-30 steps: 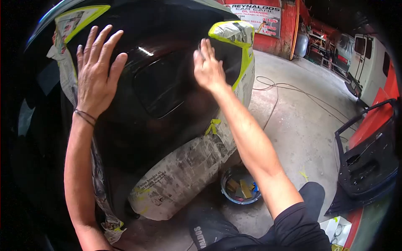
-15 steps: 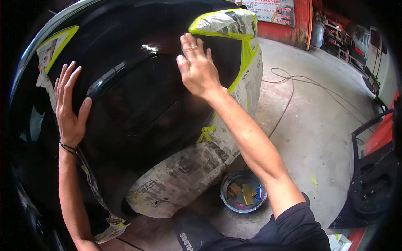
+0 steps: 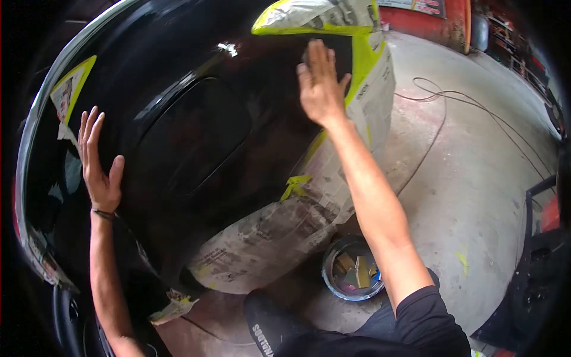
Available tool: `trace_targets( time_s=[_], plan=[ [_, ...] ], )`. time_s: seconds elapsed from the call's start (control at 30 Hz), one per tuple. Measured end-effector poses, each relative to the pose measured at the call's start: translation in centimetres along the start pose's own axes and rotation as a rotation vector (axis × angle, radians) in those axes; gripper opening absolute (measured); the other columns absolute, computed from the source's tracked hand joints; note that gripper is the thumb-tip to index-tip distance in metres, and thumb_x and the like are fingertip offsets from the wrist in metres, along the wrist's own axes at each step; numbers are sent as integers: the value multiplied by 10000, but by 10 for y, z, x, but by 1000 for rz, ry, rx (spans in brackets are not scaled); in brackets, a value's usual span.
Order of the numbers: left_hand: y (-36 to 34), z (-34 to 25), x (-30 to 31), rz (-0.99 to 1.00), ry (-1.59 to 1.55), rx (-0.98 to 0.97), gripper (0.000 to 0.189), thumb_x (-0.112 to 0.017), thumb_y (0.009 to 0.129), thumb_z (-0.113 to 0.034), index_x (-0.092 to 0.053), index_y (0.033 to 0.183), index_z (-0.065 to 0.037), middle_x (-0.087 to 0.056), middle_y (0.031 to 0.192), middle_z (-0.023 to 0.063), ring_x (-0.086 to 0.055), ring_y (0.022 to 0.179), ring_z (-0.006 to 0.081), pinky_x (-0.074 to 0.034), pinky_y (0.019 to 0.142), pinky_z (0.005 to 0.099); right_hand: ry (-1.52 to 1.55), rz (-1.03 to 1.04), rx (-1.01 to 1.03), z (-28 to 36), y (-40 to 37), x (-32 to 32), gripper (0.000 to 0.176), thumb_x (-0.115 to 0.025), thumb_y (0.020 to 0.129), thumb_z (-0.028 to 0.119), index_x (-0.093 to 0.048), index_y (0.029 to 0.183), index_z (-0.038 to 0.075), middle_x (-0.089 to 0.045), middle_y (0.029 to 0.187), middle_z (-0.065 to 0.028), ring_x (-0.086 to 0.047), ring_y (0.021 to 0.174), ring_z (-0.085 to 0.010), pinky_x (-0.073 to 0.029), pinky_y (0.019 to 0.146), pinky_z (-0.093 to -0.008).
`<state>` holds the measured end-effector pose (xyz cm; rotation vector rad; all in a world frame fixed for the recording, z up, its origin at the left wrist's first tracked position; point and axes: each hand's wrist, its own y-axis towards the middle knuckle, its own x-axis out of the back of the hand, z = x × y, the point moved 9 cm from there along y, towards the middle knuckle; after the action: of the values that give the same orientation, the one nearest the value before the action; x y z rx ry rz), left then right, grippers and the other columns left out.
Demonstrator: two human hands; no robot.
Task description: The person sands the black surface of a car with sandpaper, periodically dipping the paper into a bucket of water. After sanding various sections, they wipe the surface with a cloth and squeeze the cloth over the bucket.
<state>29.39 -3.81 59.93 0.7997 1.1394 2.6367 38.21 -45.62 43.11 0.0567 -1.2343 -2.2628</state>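
Note:
A glossy black car body panel (image 3: pixel 196 131) fills the left and middle of the head view, with the outline of a fuel flap in it. My right hand (image 3: pixel 322 89) lies on the panel, fingers stretched out, just below a lamp area covered in newspaper and yellow-green tape (image 3: pixel 321 18). A narrow dark patch shows beside its fingertips. My left hand (image 3: pixel 100 163) is spread at the panel's left side, thumb apart from the fingers, below a taped newspaper triangle (image 3: pixel 71 89). Its wrist wears a dark band.
Newspaper (image 3: pixel 262 244) covers the wheel. A bucket (image 3: pixel 329 279) holding several sponges or blocks stands on the concrete floor (image 3: pixel 440 238) by my legs. A hose (image 3: pixel 443 122) trails across the floor. At the right edge is a dark car door (image 3: pixel 523 285).
My right hand has slid right across the panel, closer to the taped edge. My left hand stays spread at the left side. The view has shifted slightly.

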Motion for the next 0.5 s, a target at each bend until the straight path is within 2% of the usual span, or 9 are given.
trace_targets(
  time_s=[0.07, 0.13, 0.2, 0.27, 0.33, 0.4, 0.43, 0.47, 0.5],
  plan=[
    [-1, 0, 0, -30, 22, -11, 682, -603, 1023, -460, -552, 1575, -63, -496, 1671, 175, -326, 1634, 363, -220, 1338, 550, 10, -75, -32, 20, -18, -7, 687, -389, 1147, 506, -295, 1727, 151, -201, 1824, -81, -163, 1675, -394, -106, 1249, -797],
    [-1, -1, 0, -29, 44, 1, 665, -602, 1042, -468, -556, 1574, -70, -505, 1665, 171, -342, 1628, 353, -231, 1336, 539, -39, -19, 167, 77, -80, -24, 707, -453, 1131, 483, -293, 1728, 140, -201, 1823, -96, -159, 1667, -436, -105, 1237, -815],
    [-4, 3, -1, -42, 47, 13, 660, -607, 1038, -457, -560, 1572, -72, -508, 1661, 171, -347, 1626, 352, -237, 1334, 537, 5, 80, 232, 104, -138, -31, 720, -533, 1104, 472, -301, 1731, 206, -220, 1821, -35, -175, 1677, -367, -109, 1239, -814],
    [-4, 0, 3, -61, 39, 15, 643, -612, 1040, -436, -565, 1568, -72, -522, 1650, 172, -359, 1620, 352, -241, 1333, 533, -60, 102, 303, 100, -127, -23, 725, -594, 1080, 399, -333, 1716, 169, -265, 1805, -68, -201, 1669, -384, -96, 1243, -805],
    [-4, 1, 3, -83, 24, 32, 623, -613, 1044, -414, -570, 1563, -72, -538, 1636, 172, -372, 1613, 352, -247, 1332, 526, -89, 72, 340, 103, -95, -16, 695, -560, 1098, 427, -342, 1711, 184, -306, 1790, -59, -249, 1657, -362, -133, 1249, -793],
    [-8, 9, 3, -101, 18, 78, 600, -609, 1051, -392, -576, 1557, -72, -556, 1620, 172, -387, 1604, 352, -255, 1330, 518, -105, 35, 372, 105, -65, -18, 696, -496, 1118, 508, -294, 1730, 245, -310, 1789, -1, -284, 1646, -325, -133, 1248, -810],
    [-6, 4, 6, -125, 36, 67, 546, -609, 1067, -333, -588, 1544, -67, -588, 1591, 164, -424, 1585, 341, -278, 1322, 495, -139, 16, 412, 107, -66, -17, 685, -508, 1117, 491, -324, 1721, 225, -309, 1791, 2, -303, 1639, -332, -162, 1246, -801],
    [-9, 5, 7, -139, 37, 81, 529, -617, 1069, -319, -597, 1535, -71, -597, 1580, 161, -443, 1571, 338, -290, 1316, 489, -148, 74, 404, 107, -72, -14, 690, -543, 1103, 466, -353, 1712, 202, -288, 1801, -9, -271, 1653, -333, -196, 1234, -798],
    [-10, 8, 8, -160, 47, 97, 511, -624, 1070, -305, -606, 1526, -74, -607, 1569, 158, -462, 1558, 334, -302, 1310, 483, -151, 127, 379, 101, -90, -14, 696, -557, 1096, 445, -356, 1712, 191, -279, 1805, -20, -246, 1662, -334, -179, 1242, -787]
  ],
)
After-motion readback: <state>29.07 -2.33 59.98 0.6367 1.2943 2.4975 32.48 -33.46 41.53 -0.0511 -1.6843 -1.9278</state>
